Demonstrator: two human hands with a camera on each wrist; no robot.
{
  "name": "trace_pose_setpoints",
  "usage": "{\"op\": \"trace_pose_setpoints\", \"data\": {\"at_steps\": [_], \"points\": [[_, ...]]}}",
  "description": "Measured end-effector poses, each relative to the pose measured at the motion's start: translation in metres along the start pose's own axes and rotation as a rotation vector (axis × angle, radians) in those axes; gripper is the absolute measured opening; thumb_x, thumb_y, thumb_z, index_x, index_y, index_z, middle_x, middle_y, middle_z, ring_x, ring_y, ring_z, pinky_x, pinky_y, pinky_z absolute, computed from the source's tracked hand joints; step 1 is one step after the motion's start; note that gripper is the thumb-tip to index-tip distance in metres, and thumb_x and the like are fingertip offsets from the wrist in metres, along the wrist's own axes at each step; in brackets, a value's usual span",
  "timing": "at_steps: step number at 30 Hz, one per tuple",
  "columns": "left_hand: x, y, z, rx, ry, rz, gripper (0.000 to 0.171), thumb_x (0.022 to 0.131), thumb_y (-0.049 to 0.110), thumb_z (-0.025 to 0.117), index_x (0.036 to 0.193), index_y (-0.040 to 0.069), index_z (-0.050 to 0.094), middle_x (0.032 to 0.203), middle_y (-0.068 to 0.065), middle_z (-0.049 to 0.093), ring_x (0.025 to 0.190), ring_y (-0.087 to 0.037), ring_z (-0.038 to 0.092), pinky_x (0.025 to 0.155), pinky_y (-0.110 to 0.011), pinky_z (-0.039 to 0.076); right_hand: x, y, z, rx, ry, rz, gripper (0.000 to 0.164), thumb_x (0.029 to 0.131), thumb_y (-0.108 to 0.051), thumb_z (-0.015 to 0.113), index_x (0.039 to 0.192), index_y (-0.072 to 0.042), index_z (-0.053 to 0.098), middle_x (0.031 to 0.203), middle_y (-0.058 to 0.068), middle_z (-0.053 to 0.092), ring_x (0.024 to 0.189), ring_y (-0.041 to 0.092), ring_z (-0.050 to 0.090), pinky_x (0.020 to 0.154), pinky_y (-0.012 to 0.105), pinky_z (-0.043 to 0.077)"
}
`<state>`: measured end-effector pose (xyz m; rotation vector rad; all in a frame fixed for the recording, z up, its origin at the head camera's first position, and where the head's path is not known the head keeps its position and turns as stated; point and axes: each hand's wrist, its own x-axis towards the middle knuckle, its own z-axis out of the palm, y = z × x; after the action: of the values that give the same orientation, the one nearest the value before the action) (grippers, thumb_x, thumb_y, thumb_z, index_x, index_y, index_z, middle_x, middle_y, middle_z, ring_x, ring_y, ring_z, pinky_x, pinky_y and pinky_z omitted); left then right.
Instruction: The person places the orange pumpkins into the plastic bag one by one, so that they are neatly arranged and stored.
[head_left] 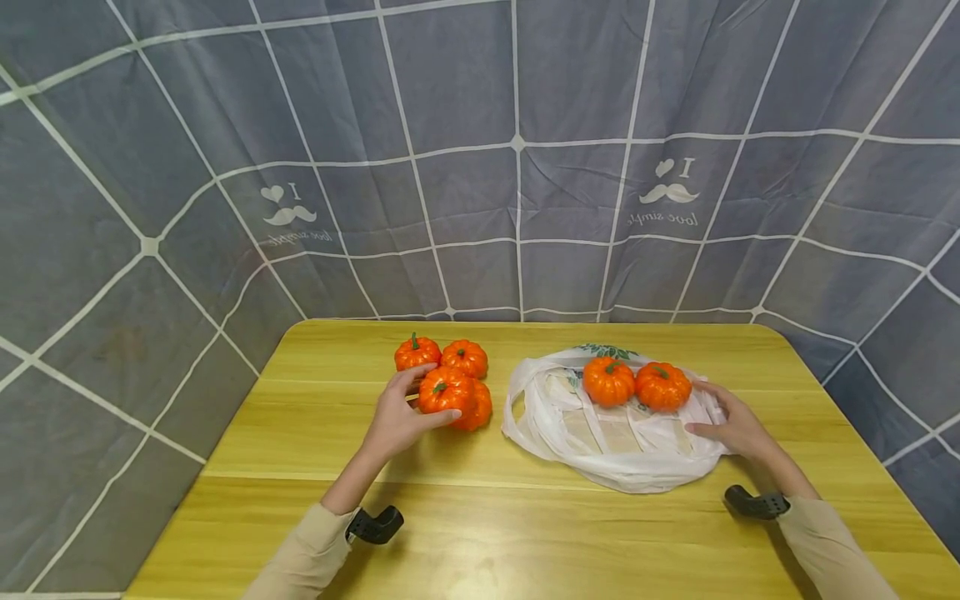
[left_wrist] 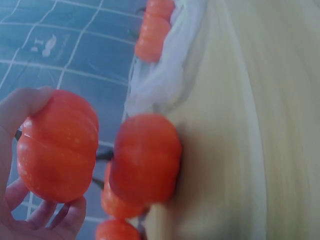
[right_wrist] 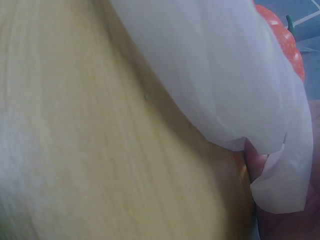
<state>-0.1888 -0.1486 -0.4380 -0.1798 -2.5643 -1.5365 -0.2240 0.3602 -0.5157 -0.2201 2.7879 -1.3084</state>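
My left hand [head_left: 395, 419] holds a small orange pumpkin [head_left: 442, 389] between thumb and fingers, lifted off the table. In the left wrist view this pumpkin [left_wrist: 57, 147] hangs apart from the pumpkin [left_wrist: 147, 157] beside it. Three more pumpkins sit close by on the wood: one at the back left [head_left: 415, 353], one at the back right [head_left: 465, 358], and one partly hidden behind the held one [head_left: 481, 408]. A white plastic bag [head_left: 637, 475] lies spread to the right, with two pumpkins [head_left: 608, 382] [head_left: 663, 387] on it. My right hand [head_left: 738, 427] grips the bag's right edge.
The wooden table [head_left: 480, 533] has rounded back corners. Behind it and along both sides hangs a grey checked cloth [head_left: 465, 200]. Each wrist carries a black camera mount [head_left: 375, 525]. Green leaf print [head_left: 603, 350] shows on the bag's back edge.
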Motion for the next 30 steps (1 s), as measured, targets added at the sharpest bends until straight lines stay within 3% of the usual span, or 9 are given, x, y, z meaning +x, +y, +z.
{"op": "trace_pose_setpoints", "data": {"at_steps": [12, 23, 30], "points": [[0.011, 0.020, 0.033, -0.029, -0.032, 0.057, 0.072, 0.066, 0.021, 0.087, 0.131, 0.011, 0.056, 0.128, -0.016, 0.051, 0.110, -0.031, 0.055, 0.093, -0.048, 0.050, -0.001, -0.004, 0.000, -0.011, 0.003, 0.015, 0.084, 0.080, -0.016, 0.076, 0.144, 0.008, 0.028, 0.147, 0.040, 0.023, 0.133, 0.060, 0.019, 0.104, 0.073, 0.020], [0.020, 0.026, 0.061, -0.048, -0.085, 0.068, 0.076, 0.065, 0.024, 0.088, 0.132, 0.009, 0.055, 0.134, -0.016, 0.049, 0.123, -0.032, 0.048, 0.103, -0.051, 0.043, -0.002, -0.009, -0.001, -0.017, 0.006, 0.016, 0.083, 0.080, -0.016, 0.076, 0.144, 0.008, 0.029, 0.147, 0.039, 0.023, 0.133, 0.060, 0.019, 0.104, 0.073, 0.019], [0.028, 0.034, 0.081, -0.055, -0.108, 0.054, 0.077, 0.067, 0.027, 0.087, 0.134, 0.010, 0.054, 0.134, -0.016, 0.047, 0.114, -0.032, 0.054, 0.094, -0.047, 0.050, -0.001, -0.006, -0.001, -0.009, 0.002, 0.016, 0.083, 0.080, -0.015, 0.076, 0.144, 0.008, 0.029, 0.147, 0.040, 0.023, 0.133, 0.059, 0.019, 0.104, 0.073, 0.019]]}}
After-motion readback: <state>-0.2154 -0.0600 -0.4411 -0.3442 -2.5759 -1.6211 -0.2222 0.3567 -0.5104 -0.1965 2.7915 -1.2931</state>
